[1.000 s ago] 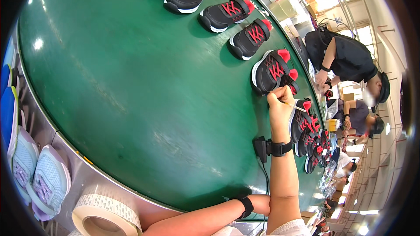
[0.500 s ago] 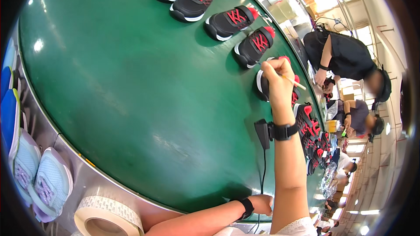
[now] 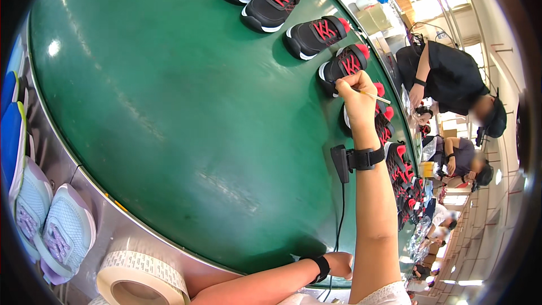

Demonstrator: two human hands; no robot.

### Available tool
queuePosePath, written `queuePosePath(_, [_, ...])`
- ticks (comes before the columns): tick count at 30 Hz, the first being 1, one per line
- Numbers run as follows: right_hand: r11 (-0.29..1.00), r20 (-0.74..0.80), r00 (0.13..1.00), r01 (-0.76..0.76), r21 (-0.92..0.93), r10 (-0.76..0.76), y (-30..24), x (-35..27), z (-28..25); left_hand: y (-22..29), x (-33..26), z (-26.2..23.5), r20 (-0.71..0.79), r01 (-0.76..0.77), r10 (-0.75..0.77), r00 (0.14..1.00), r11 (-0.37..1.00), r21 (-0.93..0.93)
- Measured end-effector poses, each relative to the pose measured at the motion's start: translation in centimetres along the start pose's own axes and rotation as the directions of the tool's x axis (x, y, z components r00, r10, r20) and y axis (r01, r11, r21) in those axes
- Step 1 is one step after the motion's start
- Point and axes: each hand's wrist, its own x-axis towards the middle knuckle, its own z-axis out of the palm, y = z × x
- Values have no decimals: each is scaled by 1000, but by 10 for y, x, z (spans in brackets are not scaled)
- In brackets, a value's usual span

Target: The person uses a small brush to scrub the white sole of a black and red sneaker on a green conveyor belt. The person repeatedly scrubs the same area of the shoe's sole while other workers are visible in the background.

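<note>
Nearby, black-and-red shoes along green belt, right hand pinching thin stick

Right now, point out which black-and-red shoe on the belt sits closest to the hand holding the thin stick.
The shoe partly hidden behind the right hand, directly beneath the stick; the others lie apart along the green belt.

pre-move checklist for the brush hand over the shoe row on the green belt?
1. Right hand grips the thin brush: ok.
2. Brush tip position against a shoe: cannot tell, hand hides it.
3. Black and red shoe beside the hand lies on the green belt, unobstructed: ok.
4. Left hand rests at the belt's near edge, away from the shoes: ok.
5. Cable from the wrist device hangs over the belt: not ok.
6. Co-worker's arm apart from the row: ok.
</note>
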Motion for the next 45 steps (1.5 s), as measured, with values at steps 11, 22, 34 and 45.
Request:
queuePosePath(11, [995, -13, 999, 40, -87, -41, 7, -6, -6, -3, 4, 3, -18, -30, 30, 999, 999, -23])
queuePosePath(22, [987, -7, 990, 142, -76, -143, 21, -15, -18, -2, -1, 1, -25, -5, 3, 1000, 998, -60])
queuePosePath(34, [986, 66, 984, 167, -22, -165, 25, -28, -33, -1, -4, 1, -39, -3, 1, 999, 999, -50])
queuePosePath(45, [982, 63, 981, 186, -23, -184, 32, -31, -43, 11, -21, -8, -47, 31, -28, 999, 997, 74])
